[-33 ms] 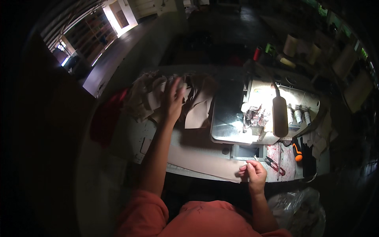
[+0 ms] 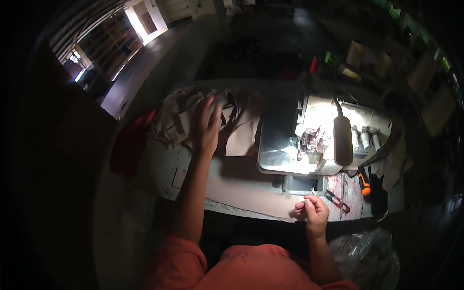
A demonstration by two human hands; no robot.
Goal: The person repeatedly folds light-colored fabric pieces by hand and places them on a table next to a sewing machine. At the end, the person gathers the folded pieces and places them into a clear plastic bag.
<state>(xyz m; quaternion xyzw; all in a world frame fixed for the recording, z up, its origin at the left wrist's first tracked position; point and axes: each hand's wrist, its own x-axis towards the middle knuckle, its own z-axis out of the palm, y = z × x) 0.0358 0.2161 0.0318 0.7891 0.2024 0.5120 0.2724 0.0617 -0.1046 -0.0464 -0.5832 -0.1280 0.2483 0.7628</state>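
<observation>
A dim room (image 2: 285,53) surrounds the scene, with a bright opening (image 2: 145,21) at far left. Below it stands a pale, light-topped counter (image 2: 157,162). On its right half is a lamplit white sewing machine (image 2: 374,118) with a glossy flat plate at its left. Left of the machine spreads a loose pile of beige cloth pieces (image 2: 169,121), with dark red cloth (image 2: 130,147) beside it. Below the counter's right end, a clear, crumpled plastic bag (image 2: 369,256) holds pale contents too dim to identify. A long beige strip of fabric (image 2: 251,198) lies along the near edge. The left hand (image 2: 206,128) reaches over the pile, fingers extended upward, its grip apart; whether it touches cloth, I cannot tell. The right hand (image 2: 313,212) is at the strip's right end, thumb and fingertips curled close; I cannot tell whether this grip clamps anything. Nearby lie an orange-and-black handled tool (image 2: 364,185), red-and-black thread snips (image 2: 338,202) and, just above the fingertips, a small white wisp (image 2: 313,192).
</observation>
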